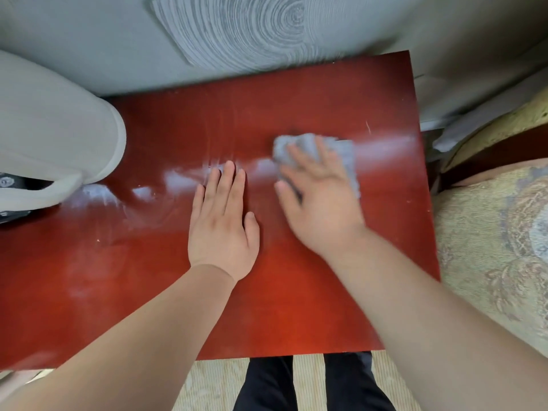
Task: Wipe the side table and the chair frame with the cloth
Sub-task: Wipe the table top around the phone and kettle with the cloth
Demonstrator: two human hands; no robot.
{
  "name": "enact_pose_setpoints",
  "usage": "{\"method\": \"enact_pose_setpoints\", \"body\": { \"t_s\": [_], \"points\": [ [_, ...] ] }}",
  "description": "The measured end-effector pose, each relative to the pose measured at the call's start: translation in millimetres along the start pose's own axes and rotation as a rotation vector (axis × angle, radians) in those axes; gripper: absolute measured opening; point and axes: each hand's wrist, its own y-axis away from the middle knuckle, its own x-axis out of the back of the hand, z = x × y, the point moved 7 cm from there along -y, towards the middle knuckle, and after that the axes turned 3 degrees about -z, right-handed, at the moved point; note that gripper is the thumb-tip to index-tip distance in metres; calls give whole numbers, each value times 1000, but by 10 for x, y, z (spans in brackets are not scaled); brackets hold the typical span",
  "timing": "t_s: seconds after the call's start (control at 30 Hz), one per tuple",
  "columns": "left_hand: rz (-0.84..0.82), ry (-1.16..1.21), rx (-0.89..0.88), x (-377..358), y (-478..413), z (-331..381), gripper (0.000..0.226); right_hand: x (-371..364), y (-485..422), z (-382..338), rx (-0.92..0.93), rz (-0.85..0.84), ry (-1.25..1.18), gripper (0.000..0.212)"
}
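The side table (311, 292) has a glossy red-brown top that fills the middle of the view. A crumpled grey cloth (345, 155) lies on its right half. My right hand (320, 203) presses flat on the cloth, fingers spread over it; the hand is a little blurred. My left hand (222, 223) rests palm down on the bare tabletop just left of the cloth, fingers together and holding nothing. At the right edge a dark red-brown strip of the chair frame (486, 155) shows beside the table.
A beige lampshade-like object (59, 137) overhangs the table's left side. A patterned chair cushion (498, 247) sits at the right. A grey wall with a swirl pattern (243, 28) runs behind. Dark trouser legs (267, 384) and pale flooring show below the front edge.
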Motion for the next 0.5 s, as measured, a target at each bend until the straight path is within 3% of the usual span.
{"method": "enact_pose_setpoints", "body": {
  "t_s": [0.1,0.17,0.23,0.33,0.5],
  "points": [
    [-1,-6,-3,-10,10,-13,64,-280,25,-346,164,-77,-115,17],
    [-4,-2,-1,-14,10,-7,66,-290,63,-224,217,-80,-50,12],
    [-16,-1,15,-15,1,-5,70,-182,159,78,184,-78,116,31],
    [-30,-4,35,-25,8,-17,71,167,361,693,-55,-103,333,68],
    [-17,11,37,-24,5,-21,71,316,389,910,-270,-174,426,71]
  ]
}}
